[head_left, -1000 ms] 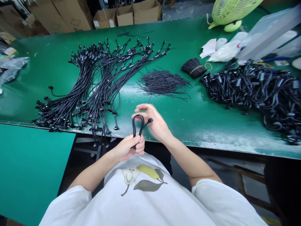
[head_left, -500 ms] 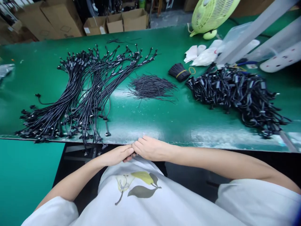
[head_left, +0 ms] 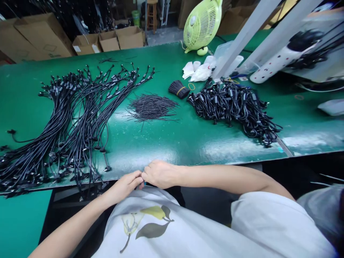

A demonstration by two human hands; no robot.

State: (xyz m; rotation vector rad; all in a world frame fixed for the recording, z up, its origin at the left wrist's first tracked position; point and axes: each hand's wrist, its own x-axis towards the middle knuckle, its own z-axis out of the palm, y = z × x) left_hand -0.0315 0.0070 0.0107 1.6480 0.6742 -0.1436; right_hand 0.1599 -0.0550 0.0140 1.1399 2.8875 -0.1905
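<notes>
Cables (head_left: 57,114), slim, black, flexible-looking | left hand (head_left: 127,184), right hand (head_left: 159,174) curled, touching | pinched item hidden, cannot tell

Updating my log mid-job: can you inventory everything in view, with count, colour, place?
Table: one, green, mid-view
Straightened cables: many, black, table's left
Looped cables: many, black, table's right
Thin strips: many, black, table centre
Banded bundle: one, black, before looped cables
White packets: several, white, near fan
Fan: one, lime, far edge
Posts: two, grey, upper right
Spotted holder: one, white, right of posts
Boxes: several, brown, beyond table
Stool: one, brown, beyond table
Shirt: one, white, bottom
Left grip: one, bare, table's near edge
Right grip: one, bare, touching left; contents hidden
</notes>
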